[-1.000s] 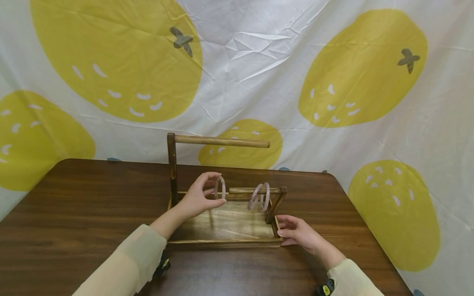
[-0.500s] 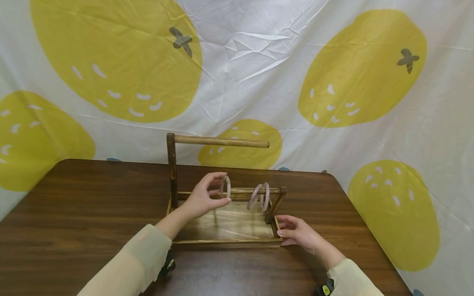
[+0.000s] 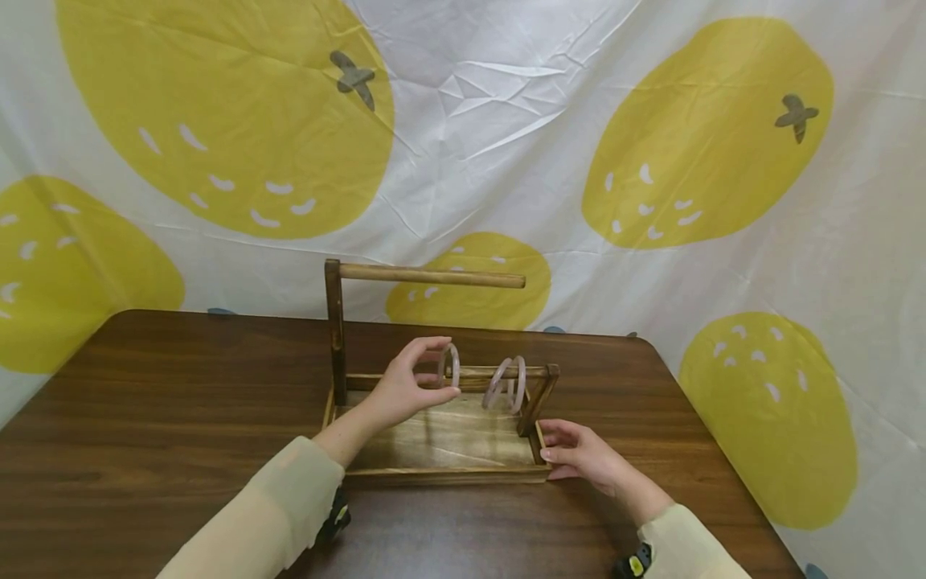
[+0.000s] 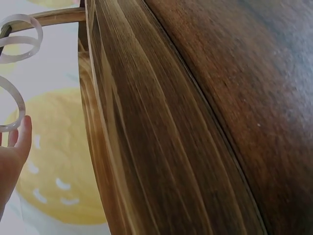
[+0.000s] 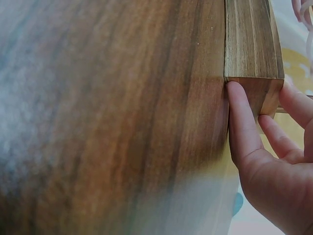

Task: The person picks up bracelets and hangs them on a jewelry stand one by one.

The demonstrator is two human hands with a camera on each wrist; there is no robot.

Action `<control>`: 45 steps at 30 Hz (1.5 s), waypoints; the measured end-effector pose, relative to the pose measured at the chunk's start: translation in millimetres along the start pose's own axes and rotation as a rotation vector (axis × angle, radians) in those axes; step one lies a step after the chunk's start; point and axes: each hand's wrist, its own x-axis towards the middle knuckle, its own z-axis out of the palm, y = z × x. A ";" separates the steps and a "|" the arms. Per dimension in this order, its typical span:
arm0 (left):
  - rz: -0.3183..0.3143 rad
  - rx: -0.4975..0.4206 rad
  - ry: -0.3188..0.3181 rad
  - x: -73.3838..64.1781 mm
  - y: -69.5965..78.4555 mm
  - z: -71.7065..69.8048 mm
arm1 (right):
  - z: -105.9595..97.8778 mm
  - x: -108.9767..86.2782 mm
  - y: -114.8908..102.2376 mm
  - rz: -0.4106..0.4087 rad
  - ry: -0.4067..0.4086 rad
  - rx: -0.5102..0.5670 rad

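In the head view, my left hand [image 3: 408, 382] pinches a pale pinkish bangle [image 3: 454, 367] between thumb and fingers. That bangle stands upright at the free left end of the lower bar [image 3: 470, 372] of a wooden display stand [image 3: 448, 476]; I cannot tell whether the bar's tip is inside it. Two similar bangles [image 3: 519, 384] hang on the bar near its right post. The left wrist view catches the held bangle [image 4: 20, 105] at its left edge. My right hand [image 3: 589, 458] touches the tray's right end wall, its fingertips [image 5: 237, 90] against the wood in the right wrist view.
The stand's upper bar [image 3: 434, 276] reaches right from a tall left post [image 3: 335, 330], above the left hand. Everything stands on a dark brown table [image 3: 181, 418]. Behind it hangs a white cloth [image 3: 492, 161] printed with yellow fruit.
My left hand has moved a little to the right, bringing the bangle from left of the lower bar's free end up to that end. The right hand has stayed at the tray's end.
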 end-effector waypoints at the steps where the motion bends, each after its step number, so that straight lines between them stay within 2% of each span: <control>1: -0.001 0.001 -0.001 0.4 0.1 0.6 | -0.2 0.2 0.2 0.000 0.000 -0.001; 14: -0.063 0.005 -0.009 4.7 3.4 4.7 | -0.3 -0.2 0.3 0.004 -0.006 0.004; 23: -0.053 0.004 -0.020 8.4 2.5 8.5 | -0.8 -0.4 1.4 -0.005 -0.005 0.006; 32: -0.042 0.043 -0.018 12.5 1.3 14.5 | -0.9 -0.4 1.5 -0.012 -0.001 0.010; 45: -0.066 0.041 -0.004 14.6 2.4 17.3 | -0.5 -0.9 -0.3 -0.007 -0.007 0.007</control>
